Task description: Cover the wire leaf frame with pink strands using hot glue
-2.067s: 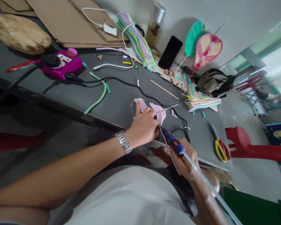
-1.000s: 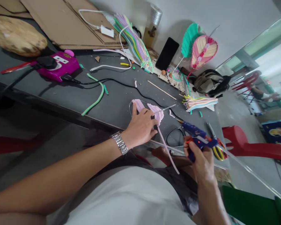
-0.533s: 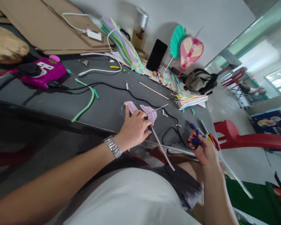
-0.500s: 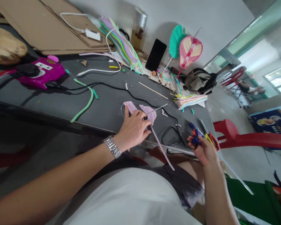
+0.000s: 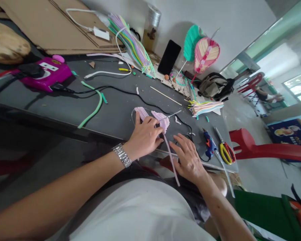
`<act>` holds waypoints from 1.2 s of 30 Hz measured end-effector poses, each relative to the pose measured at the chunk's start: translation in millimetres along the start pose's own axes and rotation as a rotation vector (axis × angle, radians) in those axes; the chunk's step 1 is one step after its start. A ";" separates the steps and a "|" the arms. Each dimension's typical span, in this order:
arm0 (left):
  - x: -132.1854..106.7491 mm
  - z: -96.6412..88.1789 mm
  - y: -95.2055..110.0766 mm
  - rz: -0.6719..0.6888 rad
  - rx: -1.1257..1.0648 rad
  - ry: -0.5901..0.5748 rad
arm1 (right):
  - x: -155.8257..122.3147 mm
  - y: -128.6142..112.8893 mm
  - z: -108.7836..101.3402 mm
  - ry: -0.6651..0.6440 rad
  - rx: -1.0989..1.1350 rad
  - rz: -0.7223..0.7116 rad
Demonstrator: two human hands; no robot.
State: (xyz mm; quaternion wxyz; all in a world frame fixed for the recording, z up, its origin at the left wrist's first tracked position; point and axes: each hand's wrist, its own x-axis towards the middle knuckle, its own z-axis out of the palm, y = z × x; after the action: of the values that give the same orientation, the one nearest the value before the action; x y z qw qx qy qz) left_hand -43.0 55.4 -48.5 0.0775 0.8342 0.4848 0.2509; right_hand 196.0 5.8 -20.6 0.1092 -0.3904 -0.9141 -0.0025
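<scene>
My left hand [image 5: 145, 135] presses a lilac pipe-cleaner heart shape [image 5: 163, 121] against the table edge, with fingers and thumb around its lower part. Thin wire outlines the piece, and a clear stick crosses its right half. From it a loose lilac pipe cleaner [image 5: 172, 157] hangs past the table edge. My right hand [image 5: 188, 155] is open beside that strand, fingers apart and holding nothing. Whether its fingertips touch the strand I cannot tell. To its right lies a blue glue gun [image 5: 209, 144] with a long clear glue stick, next to scissors [image 5: 225, 149] with yellow and red handles.
A black cord runs across the grey table [image 5: 120, 110] from a magenta power socket [image 5: 46, 73]. Bundles of pipe cleaners [image 5: 132, 47], a phone [image 5: 169, 57] and finished leaf-shaped fans [image 5: 205, 55] stand at the back. A red chair [image 5: 263, 147] is at the right.
My right hand has let go of the glue gun, which now lies on the table, and has moved left toward the hanging strand. My left hand stays on the lilac piece.
</scene>
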 end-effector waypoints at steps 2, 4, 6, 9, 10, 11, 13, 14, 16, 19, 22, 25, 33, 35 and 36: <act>-0.5 0.8 -0.8 0.005 -0.004 0.012 | 11.0 6.0 3.8 0.015 -0.002 -0.052; -0.8 1.0 -1.2 0.000 -0.013 0.021 | 18.3 13.6 5.8 0.062 0.034 -0.070; -1.0 0.4 -1.2 -0.008 -0.025 0.025 | 25.2 20.3 7.3 0.089 0.065 -0.075; -1.3 -1.0 -0.9 -0.016 -0.045 0.019 | 37.4 27.7 9.8 0.063 0.085 -0.105; -1.5 -1.1 -0.9 -0.017 -0.053 0.017 | 41.8 29.7 10.6 0.049 0.087 -0.121; -1.8 -1.1 -1.1 -0.017 -0.061 0.015 | 46.0 31.5 11.2 0.039 0.088 -0.139; -2.4 -0.3 -1.5 -0.018 -0.075 0.021 | 53.5 34.7 11.9 0.027 0.084 -0.171; -2.6 0.2 -1.7 -0.018 -0.079 0.023 | 56.6 36.1 12.0 0.026 0.084 -0.186; -2.9 1.0 -2.0 -0.018 -0.082 0.023 | 61.0 38.1 11.7 0.016 0.086 -0.208; -2.7 0.5 -1.7 -0.020 -0.077 0.015 | 64.0 39.8 11.1 -0.018 0.097 -0.222; -1.9 -0.8 -0.9 -0.026 -0.074 0.007 | 65.5 41.5 11.2 -0.033 0.151 -0.215; -1.4 -0.9 -0.4 -0.033 -0.086 0.005 | 69.2 44.3 11.1 -0.017 0.267 -0.149; -1.0 0.4 -1.1 -0.038 -0.097 0.013 | 89.8 50.8 10.4 -0.049 0.531 0.018; -0.7 -0.2 -1.3 -0.035 -0.081 -0.002 | 93.1 51.8 13.0 -0.031 0.585 0.034; -0.6 -0.4 -1.4 -0.034 -0.079 -0.010 | 94.1 52.3 14.5 -0.019 0.611 0.042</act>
State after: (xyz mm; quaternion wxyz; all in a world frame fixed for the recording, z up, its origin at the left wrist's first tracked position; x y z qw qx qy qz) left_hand -44.6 55.6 -48.8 0.1172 0.8234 0.4884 0.2642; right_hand 167.3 110.6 -20.0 0.2131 -0.3582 -0.8653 0.2784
